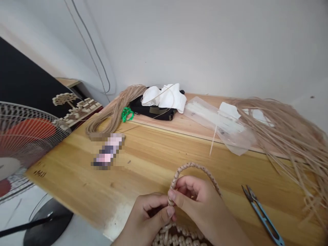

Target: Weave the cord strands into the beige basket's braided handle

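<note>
A braided tan handle (191, 165) arches up from a woven basket-like piece (176, 239) at the bottom of the view. My right hand (202, 201) pinches the handle's left side between thumb and fingers. Just below, my left hand (153, 213) is closed round the lower end of the same handle, close to where it meets the woven piece. The arch's right end passes behind my right hand. Most of the woven piece is hidden by my hands and the frame's edge. Blue thread snips (263, 215) lie on the wooden table (148, 153) to the right.
Loose tan strands (287, 126) spread over the right side; a strand bundle (110, 116) lies back left. Near the wall are a black pouch (151, 112), white paper (173, 97), a plastic bag (220, 126) and a green woven ring (127, 114). A fan (28, 136) stands left.
</note>
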